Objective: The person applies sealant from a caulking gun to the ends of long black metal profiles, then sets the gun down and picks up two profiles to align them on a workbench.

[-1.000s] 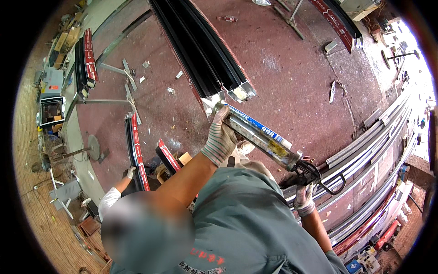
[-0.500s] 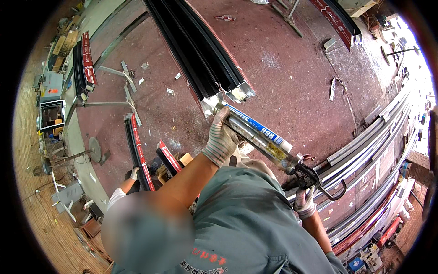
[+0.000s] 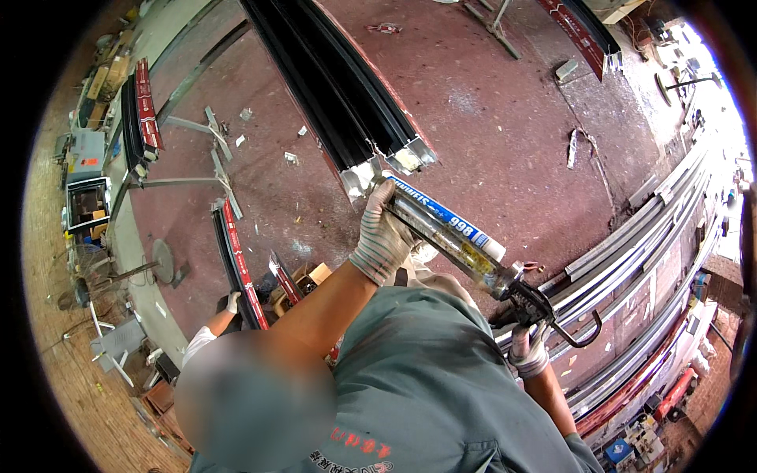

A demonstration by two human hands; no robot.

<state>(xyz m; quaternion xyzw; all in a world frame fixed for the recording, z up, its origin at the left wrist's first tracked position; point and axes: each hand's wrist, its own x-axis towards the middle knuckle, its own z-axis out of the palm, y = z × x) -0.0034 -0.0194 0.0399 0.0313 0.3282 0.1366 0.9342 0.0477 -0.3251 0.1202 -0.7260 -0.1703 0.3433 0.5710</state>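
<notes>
A caulking gun [image 3: 441, 240] slants across the view in front of my body, with a blue-and-white sealant tube [image 3: 449, 214] lying along its barrel. My left hand [image 3: 382, 240], in a striped knit glove, is closed around the barrel's front end. At the back, my gloved right hand [image 3: 530, 347] grips the handle beneath the black trigger frame [image 3: 540, 306]; its fingers are partly hidden. Just beyond the gun's front end are the cut ends of long black profiles [image 3: 331, 94] edged in red film. Whether the gun touches them I cannot tell.
Long metal profiles [image 3: 631, 260] are stacked on the right. At left, a co-worker's gloved hand [image 3: 233, 302] is at a red-and-black profile [image 3: 240, 264]. Another red-and-black profile bundle [image 3: 142, 118] stands farther left, near a fan [image 3: 163, 260]. Scraps lie on the reddish floor [image 3: 505, 142].
Both hands keep their hold on the caulking gun, which has hardly moved. The surroundings have shifted slightly left in view. A short red-edged profile near my left forearm has turned a little.
</notes>
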